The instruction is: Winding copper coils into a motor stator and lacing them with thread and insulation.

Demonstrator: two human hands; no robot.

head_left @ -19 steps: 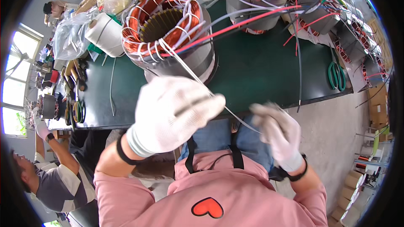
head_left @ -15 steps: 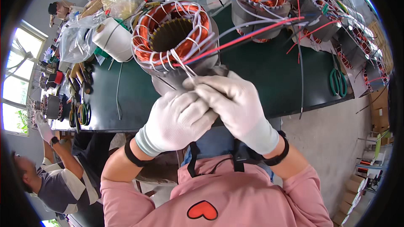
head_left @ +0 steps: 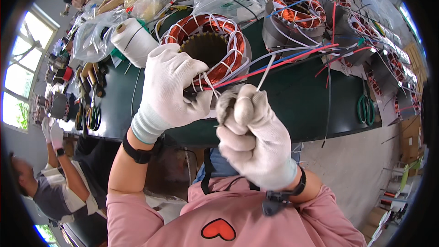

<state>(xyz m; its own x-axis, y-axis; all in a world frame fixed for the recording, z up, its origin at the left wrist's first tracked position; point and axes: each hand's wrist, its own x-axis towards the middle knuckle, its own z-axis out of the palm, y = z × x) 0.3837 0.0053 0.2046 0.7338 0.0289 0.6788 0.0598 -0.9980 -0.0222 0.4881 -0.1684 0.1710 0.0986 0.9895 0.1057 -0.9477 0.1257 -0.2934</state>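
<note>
A motor stator with an orange-red copper winding [head_left: 234, 56] stands on the bench in front of me, its ring bound with white lacing cord. My left hand [head_left: 169, 89], in a white glove, is curled over the near left side of the winding, thumb low beside the cord. My right hand [head_left: 258, 139], gloved too, is closed just right of it, gripping the white cord [head_left: 210, 83] that runs from the winding. A white cord end [head_left: 265, 72] sticks up out of its fingers. Red, blue and grey lead wires [head_left: 283, 60] stretch rightward from the stator.
A white thread cone [head_left: 135, 43] lies left of the stator. Scissors [head_left: 93, 116] rest at the bench's left, green-handled scissors [head_left: 365, 109] at the right. Other wound stators [head_left: 292, 29] stand at the back right. A co-worker [head_left: 59, 183] sits at the far left.
My hands, together below the winding before, have parted. The left has risen onto the winding; the right has moved slightly right and down with the cord. The view has shifted slightly.
</note>
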